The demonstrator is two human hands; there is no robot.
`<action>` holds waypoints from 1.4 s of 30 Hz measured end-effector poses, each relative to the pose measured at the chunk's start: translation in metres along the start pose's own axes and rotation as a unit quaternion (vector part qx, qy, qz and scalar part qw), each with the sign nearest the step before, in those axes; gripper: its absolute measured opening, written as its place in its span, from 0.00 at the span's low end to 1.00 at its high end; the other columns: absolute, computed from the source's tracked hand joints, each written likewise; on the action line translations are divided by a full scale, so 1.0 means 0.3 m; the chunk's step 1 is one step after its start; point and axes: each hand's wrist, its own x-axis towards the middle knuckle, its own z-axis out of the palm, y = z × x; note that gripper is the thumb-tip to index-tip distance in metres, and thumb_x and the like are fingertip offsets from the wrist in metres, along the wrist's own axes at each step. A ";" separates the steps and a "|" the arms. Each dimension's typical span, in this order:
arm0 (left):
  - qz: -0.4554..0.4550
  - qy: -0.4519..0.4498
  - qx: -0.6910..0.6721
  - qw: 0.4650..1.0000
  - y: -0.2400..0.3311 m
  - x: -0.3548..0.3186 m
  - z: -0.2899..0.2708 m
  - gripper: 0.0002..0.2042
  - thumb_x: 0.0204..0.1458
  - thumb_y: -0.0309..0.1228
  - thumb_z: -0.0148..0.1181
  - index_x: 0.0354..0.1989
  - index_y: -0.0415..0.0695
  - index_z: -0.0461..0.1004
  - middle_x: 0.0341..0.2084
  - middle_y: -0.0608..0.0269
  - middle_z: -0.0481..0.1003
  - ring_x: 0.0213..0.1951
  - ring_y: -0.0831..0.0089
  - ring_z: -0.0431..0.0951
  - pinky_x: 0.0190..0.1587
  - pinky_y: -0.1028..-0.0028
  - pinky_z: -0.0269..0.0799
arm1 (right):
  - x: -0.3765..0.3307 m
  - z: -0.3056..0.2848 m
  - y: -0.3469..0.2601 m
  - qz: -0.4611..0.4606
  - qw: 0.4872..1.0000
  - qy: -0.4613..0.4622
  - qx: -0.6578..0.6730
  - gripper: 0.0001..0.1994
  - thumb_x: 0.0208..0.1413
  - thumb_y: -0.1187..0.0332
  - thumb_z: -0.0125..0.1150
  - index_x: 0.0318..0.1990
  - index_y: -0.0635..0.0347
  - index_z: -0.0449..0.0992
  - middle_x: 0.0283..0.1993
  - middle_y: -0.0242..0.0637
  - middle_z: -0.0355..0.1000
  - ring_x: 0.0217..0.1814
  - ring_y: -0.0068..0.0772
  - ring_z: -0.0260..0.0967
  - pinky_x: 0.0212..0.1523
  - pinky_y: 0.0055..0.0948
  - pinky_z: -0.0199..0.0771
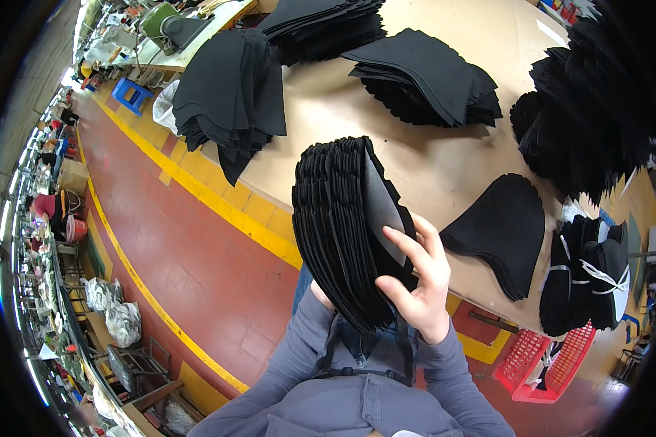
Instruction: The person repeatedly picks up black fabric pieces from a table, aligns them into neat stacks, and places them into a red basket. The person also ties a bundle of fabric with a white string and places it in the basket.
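Note:
A thick stack of black fabric pieces (335,226) with notched edges stands on its side in front of my body, held up between my hands. My left hand (322,295) supports it from the lower left; its fingers are hidden behind the stack. On the other side, my right hand (423,288) holds the stack's right edge, thumb and fingertips touching the grey-looking outer face. Just right of this hand, a thinner pile of curved black pieces (504,229) lies flat on the tan table (328,109).
More black piles lie on the table: a left pile (233,91), a middle pile (430,80) and a large right heap (587,109). Tied black bundles (587,273) sit at the right corner above a red basket (547,364). A blue stool (131,96) stands on the red floor at left.

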 end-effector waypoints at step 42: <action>0.445 0.042 0.294 0.845 0.087 0.198 0.033 0.18 0.61 0.41 0.53 0.54 0.43 0.68 0.54 0.51 0.74 0.56 0.58 0.74 0.66 0.56 0.59 | 0.044 0.013 0.337 0.004 0.742 0.189 0.643 0.39 0.64 0.33 0.31 0.68 0.55 0.56 0.49 0.43 0.74 0.54 0.42 0.72 0.59 0.41 0.71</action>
